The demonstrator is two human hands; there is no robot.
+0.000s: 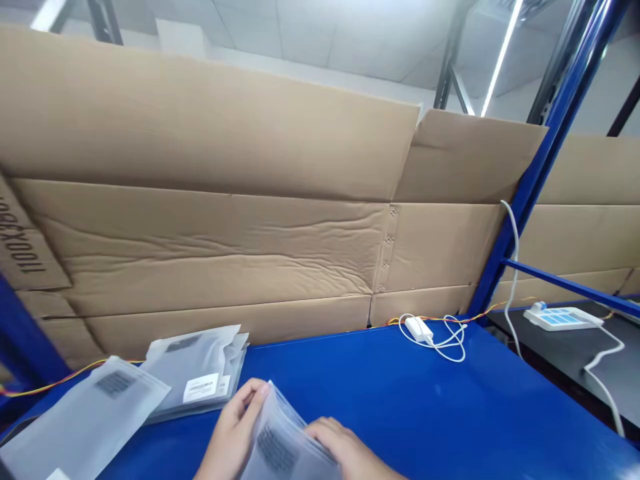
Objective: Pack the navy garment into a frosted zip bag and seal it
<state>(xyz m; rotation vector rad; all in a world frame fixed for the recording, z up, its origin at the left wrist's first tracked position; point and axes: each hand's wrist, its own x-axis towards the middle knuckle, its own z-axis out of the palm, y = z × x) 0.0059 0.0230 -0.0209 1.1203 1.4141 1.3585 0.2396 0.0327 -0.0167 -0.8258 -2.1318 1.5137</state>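
Between my hands, near the bottom of the head view, is a stack of translucent plastic bags [280,447] with dark printed text. My left hand [233,430] is closed on the stack's upper left edge, thumb and fingers pinching it. At the right edge, my right hand [345,447] grips the same stack with its fingers curled; some fingertips are hidden. To the left lies a pile of similar frosted bags [187,363] with white barcode labels. A single frosted bag [95,413] lies in front of that pile, partly cut off by the frame.
The blue tabletop [400,407] runs beneath everything. At its back rise cardboard panels [225,233]. A white adapter with a coiled cable [419,329] lies at the back right. A blue metal post [530,180] stands right, beside a dark table holding a white power strip [563,318].
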